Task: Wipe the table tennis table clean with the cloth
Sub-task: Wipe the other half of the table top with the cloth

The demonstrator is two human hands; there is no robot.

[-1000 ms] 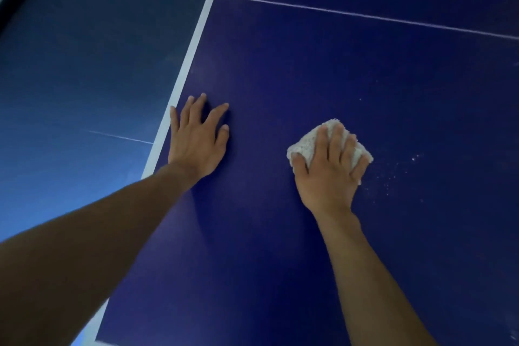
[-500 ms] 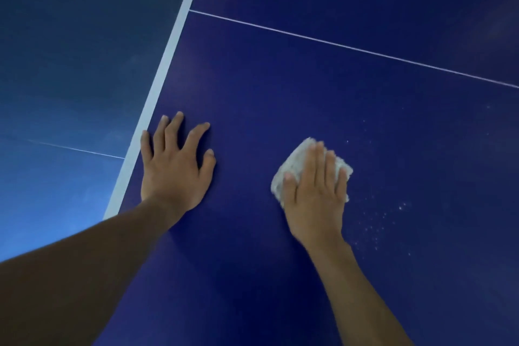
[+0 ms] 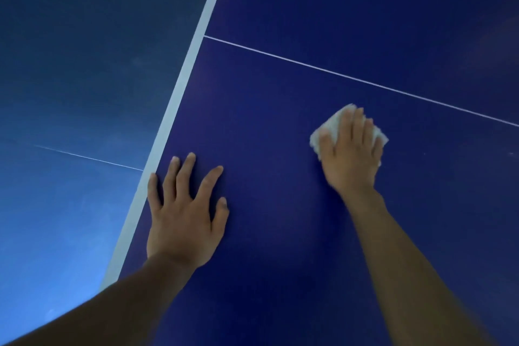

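Right hand (image 3: 352,157) is pressing the cloth (image 3: 323,133) flat-fingered onto the worktop (image 3: 280,98), left hand (image 3: 182,216) is lying splayed wide right beside the edge stripe (image 3: 183,87).

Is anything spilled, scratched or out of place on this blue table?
Nothing serious stands out. The table looks undamaged. The right hand presses the white cloth flat; the left hand rests by the white edge line. Only a few faint pale specks lie right of the cloth.
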